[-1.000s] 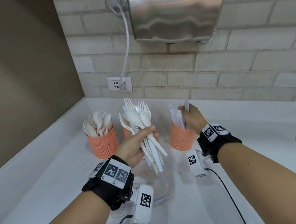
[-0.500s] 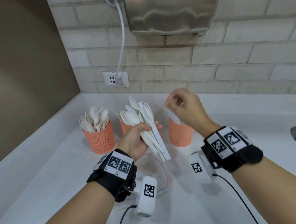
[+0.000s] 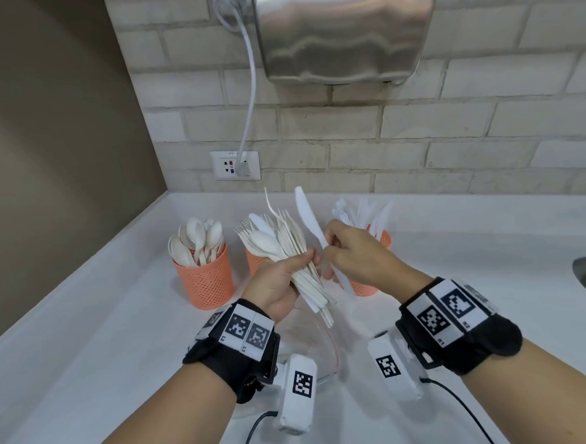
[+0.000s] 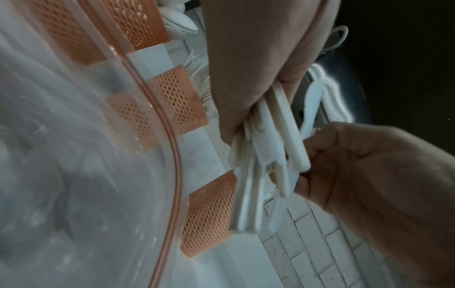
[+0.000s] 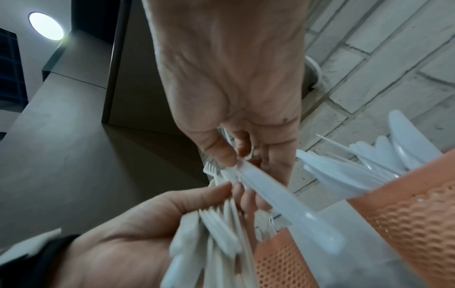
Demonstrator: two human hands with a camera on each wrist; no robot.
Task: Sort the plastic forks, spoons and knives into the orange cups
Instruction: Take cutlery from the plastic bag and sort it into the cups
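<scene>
Left hand [image 3: 277, 284]: fingers curled round a mixed bundle [image 3: 288, 253] of matte white plastic cutlery, fanned upward.
Right hand [image 3: 352, 257]: thumb and fingertips pinch one knife [image 3: 310, 222], smooth translucent white, blade up, beside the bundle.
Orange cups: perforated mesh walls; left cup [image 3: 204, 282] holds spoons, middle cup [image 3: 254, 260] forks, right cup [image 3: 383, 240] knives.
Counter [image 3: 103, 336]: smooth white.

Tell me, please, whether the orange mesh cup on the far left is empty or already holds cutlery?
It holds cutlery: the left orange mesh cup stands upright with a cluster of white plastic spoons sticking out, bowls up.
</scene>
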